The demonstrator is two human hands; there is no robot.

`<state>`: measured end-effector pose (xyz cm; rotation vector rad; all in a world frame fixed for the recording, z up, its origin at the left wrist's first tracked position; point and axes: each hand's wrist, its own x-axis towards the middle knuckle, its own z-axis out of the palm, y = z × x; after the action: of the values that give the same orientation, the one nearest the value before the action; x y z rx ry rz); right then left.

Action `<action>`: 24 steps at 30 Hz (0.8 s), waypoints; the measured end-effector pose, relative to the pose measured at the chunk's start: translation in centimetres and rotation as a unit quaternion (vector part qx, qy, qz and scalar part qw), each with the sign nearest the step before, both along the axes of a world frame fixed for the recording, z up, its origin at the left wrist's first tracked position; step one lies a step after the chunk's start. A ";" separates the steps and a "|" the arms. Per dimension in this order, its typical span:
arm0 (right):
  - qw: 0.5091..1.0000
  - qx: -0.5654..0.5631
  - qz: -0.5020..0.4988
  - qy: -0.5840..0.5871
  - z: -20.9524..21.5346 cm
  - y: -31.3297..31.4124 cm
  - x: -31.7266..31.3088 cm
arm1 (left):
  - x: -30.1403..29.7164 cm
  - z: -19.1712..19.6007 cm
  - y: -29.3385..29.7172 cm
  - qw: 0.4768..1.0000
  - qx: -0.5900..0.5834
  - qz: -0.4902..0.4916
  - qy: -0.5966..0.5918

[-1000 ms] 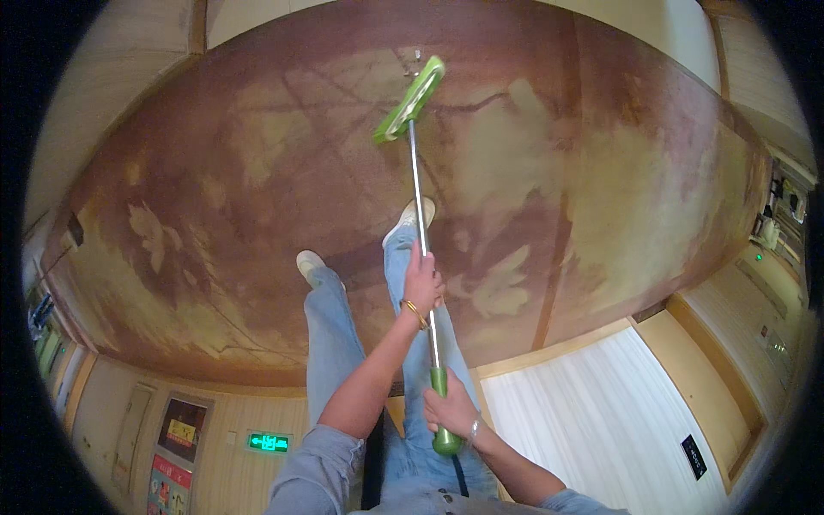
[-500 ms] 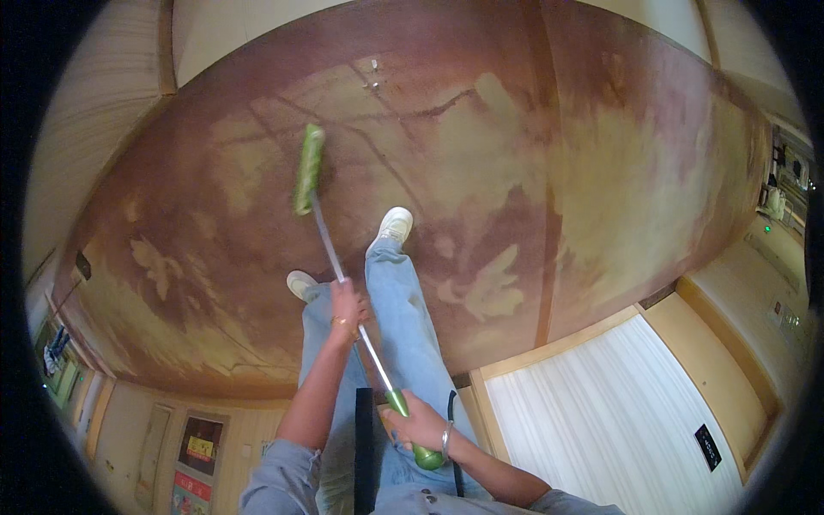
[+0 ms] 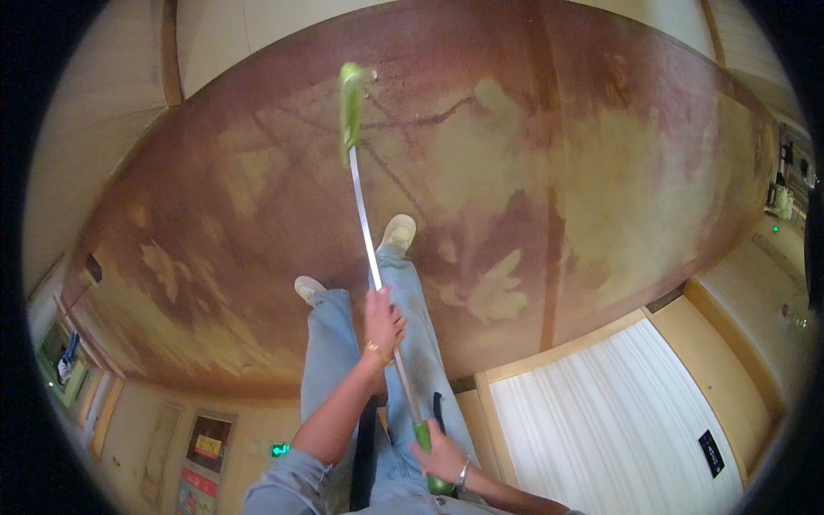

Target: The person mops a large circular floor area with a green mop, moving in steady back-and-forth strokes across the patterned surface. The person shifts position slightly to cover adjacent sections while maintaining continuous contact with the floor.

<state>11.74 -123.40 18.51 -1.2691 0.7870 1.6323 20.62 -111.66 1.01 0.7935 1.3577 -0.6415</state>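
Observation:
I hold a long broom with a silver pole point(image 3: 365, 223) and a green head point(image 3: 350, 103) that rests on the red-brown patterned floor point(image 3: 549, 215) ahead of my feet. My left hand point(image 3: 382, 319), with a gold bracelet, grips the pole at mid length. My right hand point(image 3: 442, 455), with a silver bracelet, is closed on the green grip at the pole's near end. My legs in light blue jeans and white shoes point(image 3: 399, 232) stand under the pole.
A white ribbed panel point(image 3: 601, 421) lies at the lower right beside tan wall sections. Posters and a small green lit sign point(image 3: 279, 449) show at the lower left. Pale wall panels border the floor at the top.
The broom head has swept from the right to the far left and now back toward the middle, farther out. My left hand has slid along with the pole; my feet shifted slightly.

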 end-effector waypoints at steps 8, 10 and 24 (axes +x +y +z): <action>0.943 0.107 -0.275 0.153 -3.4 0.4 3.5 | -5.9 -9.3 3.4 0.995 0.058 -0.008 0.080; 0.953 0.036 -0.268 0.134 -3.5 -0.4 5.0 | -4.9 -12.5 1.5 0.997 -0.028 0.037 0.062; 0.991 -0.009 -0.022 -0.129 -2.2 -1.5 -2.3 | -2.4 -4.7 0.6 0.999 0.007 -0.043 -0.005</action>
<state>9.41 -124.86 16.30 -1.4312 0.6659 1.3939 18.18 -111.02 -3.64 0.8681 1.3248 -0.6946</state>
